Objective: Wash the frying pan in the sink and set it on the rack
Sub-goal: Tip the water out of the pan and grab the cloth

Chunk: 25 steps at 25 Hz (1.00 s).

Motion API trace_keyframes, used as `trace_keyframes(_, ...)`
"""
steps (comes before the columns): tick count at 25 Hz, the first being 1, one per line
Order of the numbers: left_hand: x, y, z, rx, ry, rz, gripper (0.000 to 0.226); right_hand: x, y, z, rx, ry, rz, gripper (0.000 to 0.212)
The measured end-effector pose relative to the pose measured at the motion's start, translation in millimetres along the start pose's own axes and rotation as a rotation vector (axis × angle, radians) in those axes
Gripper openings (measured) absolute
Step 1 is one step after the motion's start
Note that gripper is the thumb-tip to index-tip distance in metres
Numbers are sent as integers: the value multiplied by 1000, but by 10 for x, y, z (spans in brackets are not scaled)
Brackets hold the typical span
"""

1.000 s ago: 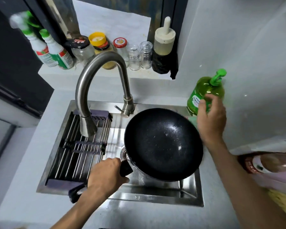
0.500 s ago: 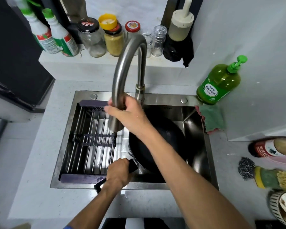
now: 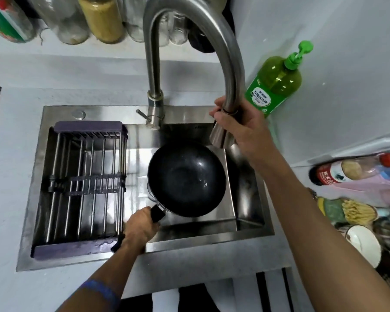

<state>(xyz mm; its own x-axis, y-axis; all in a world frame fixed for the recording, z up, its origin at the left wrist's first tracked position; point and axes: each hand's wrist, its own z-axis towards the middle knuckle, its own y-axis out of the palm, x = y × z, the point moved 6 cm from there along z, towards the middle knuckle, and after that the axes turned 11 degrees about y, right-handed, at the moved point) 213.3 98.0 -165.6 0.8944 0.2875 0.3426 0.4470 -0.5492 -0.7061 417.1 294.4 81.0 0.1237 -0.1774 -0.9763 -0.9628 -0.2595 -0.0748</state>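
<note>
While the frying pan (image 3: pixel 186 179) sits low in the sink (image 3: pixel 252 233), right of the rack (image 3: pixel 86 176), it is entered as follows.

Item: frying pan, black, deep-bowled, round. Position: inside the sink basin, right of the rack and below the faucet (image 3: pixel 189 30) arc; mouth upward, tilted slightly toward the handle side. A few pale specks show on the inner surface. No water stream is visible.

Handle: black, short section visible at the pan's lower left, toward the sink's front edge. The left hand (image 3: pixel 140 230) is wrapped round it, fingers curled closed on the grip.

Right hand (image 3: pixel 241 129): curled round the faucet's spray head, above the sink's back right corner and just above the pan's far rim.

Handling, judged: rigid metal body, likely moderately heavy for one hand, with weight well forward of the handle, so the bowl will tend to dip. Coated interior looks smooth and probably slick once wet or soapy. Not fragile, though the coating may scratch against the rack's bars. Best hold: the handle, close to the bowl, as now; a second hand at the far rim would steady the lift across to the rack.

Rack: dark frame with metal bars, occupying the sink's left half; nothing on it.

Adjacent: green soap bottle (image 3: pixel 275 79) on the counter behind the sink's right corner; jars (image 3: pixel 101 19) on the ledge behind the sink.
</note>
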Motion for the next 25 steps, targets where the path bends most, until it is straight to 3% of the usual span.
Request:
trace_keyframes(3,43,-133,27,24,21,-11,47,208,-123,-142,6,8,65,26)
trace_keyframes(6,331,-1016,149,438,221,-137,46,525,-275,-276,35,142,258,33)
trace_keyframes(8,612,-1720,240,668,360,-43,52,794,-393,-339,164,273,265,35)
trace_keyframes(9,733,-2001,329,682,385,52,56,935,-437,-362,228,334,239,27)
trace_keyframes(11,865,-2266,528,555,305,224,59,1190,-461,-430,283,447,184,20)
trace_keyframes(13,866,-2263,596,457,211,325,48,1402,-434,-516,254,515,110,17)
trace_keyframes(17,761,-2183,548,475,222,327,35,1681,-476,-716,217,603,-1,16)
trace_keyframes(19,686,-2242,592,505,255,158,36,1783,-536,-780,240,639,-14,19)
trace_keyframes(21,589,-2278,608,610,215,-162,32,1879,-583,-807,252,658,-24,22)
trace_keyframes(23,472,-2254,587,738,56,-524,27,1978,-587,-812,224,672,-35,22)
trace_keyframes(25,377,-2202,601,807,-84,-720,23,2080,-573,-807,202,689,-54,17)
